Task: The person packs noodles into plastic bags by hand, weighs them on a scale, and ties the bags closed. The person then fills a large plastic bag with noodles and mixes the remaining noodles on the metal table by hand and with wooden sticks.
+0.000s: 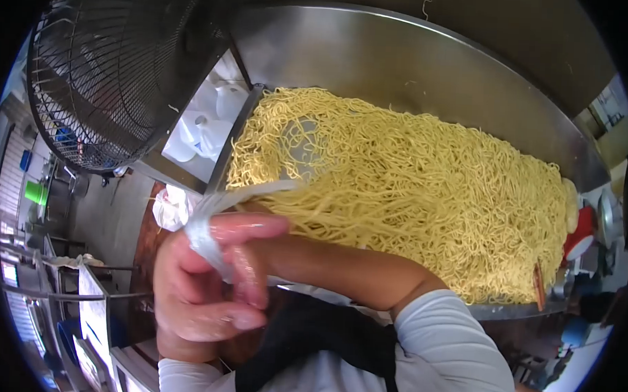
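My left hand (218,275) is raised in front of the metal tray, its skin wet and shiny. Its fingers are curled, the top one straighter than the rest. A white plastic strip (205,237) loops around them, with a loose end trailing toward the noodles. My right forearm (339,266) reaches across from the right, along the near side of the tray. Behind the left hand, my right hand is mostly hidden, so its fingers do not show. Close to it, a stretch of yellow noodles (348,214) looks drawn out and blurred. Yellow noodles cover most of the tray.
A tall metal back wall (402,61) rises behind the noodles. At the upper left stands a black fan (104,78), with white plastic jugs (209,133) beside the tray. A brown stick (539,287) lies at the right edge, near a red container (581,231).
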Tool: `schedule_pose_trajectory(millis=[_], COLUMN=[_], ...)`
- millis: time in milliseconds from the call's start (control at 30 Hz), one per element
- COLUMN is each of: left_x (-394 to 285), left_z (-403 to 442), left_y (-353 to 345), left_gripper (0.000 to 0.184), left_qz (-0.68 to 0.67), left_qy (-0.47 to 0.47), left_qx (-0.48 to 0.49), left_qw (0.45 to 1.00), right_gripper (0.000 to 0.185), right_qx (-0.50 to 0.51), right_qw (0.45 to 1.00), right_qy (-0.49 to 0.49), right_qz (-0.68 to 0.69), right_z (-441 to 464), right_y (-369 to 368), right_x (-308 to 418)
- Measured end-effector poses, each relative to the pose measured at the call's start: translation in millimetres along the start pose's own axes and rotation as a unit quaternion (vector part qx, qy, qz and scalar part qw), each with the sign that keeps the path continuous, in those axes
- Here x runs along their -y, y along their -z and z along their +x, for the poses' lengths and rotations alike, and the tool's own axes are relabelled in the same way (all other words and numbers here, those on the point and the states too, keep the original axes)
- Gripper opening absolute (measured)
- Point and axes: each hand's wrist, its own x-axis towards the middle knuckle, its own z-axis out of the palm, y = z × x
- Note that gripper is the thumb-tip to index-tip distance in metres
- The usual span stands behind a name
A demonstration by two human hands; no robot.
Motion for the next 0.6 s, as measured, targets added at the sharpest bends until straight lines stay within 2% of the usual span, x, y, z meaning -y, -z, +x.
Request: schedule_pose_trajectory(millis=[33,133,167,233,267,300,367,433,500,567,600], left_x=[8,48,58,66,68,68,67,68,70,71,73], left_z=[-3,-31,-48,-69,-72,-74,-75,-71,-68,-66,-66], left_y=[14,69,92,119,123,125,122,118,118,120,123], left_gripper=[0.076,0.076,0.074,0.066,0.061,0.061,0.062,0.062,0.062,0.063,0.063], left_qz=[-0.006,0.033,0.041,-0.064,-0.153,-0.160,-0.135,-0.121,-0.109,-0.116,-0.114], left_qy=[-0.024,0.082,0.103,0.019,-0.010,-0.009,0.009,0.006,0.008,0.000,-0.002], left_qx=[-0.006,-0.067,-0.072,-0.052,-0.062,-0.076,-0.089,-0.083,-0.073,-0.029,-0.027], left_qw=[1.000,0.994,0.991,0.996,0.986,0.984,0.987,0.989,0.991,0.993,0.993], right_gripper=[0.033,0.028,0.024,0.023,0.022,0.022,0.022,0.028,0.042,0.061,0.077], right_qx=[0.050,0.187,0.097,0.264,0.357,0.365,0.332,0.261,0.108,0.143,0.247], right_qw=[0.997,0.949,0.883,0.837,0.820,0.817,0.879,0.915,0.965,0.927,0.904], right_qy=[0.000,0.006,0.170,0.106,0.073,0.078,0.018,-0.057,0.026,-0.231,-0.321], right_qz=[-0.065,-0.255,-0.426,-0.467,-0.441,-0.440,-0.343,-0.303,-0.237,-0.260,-0.136], right_z=[2,-8,-32,-33,-20,-2,39,71,67,44,29], right_y=[-19,-78,-95,-104,-90,-73,-43,-21,-7,10,42], right_x=[-22,-112,-138,-108,-76,-55,-31,-37,-107,-202,-197])
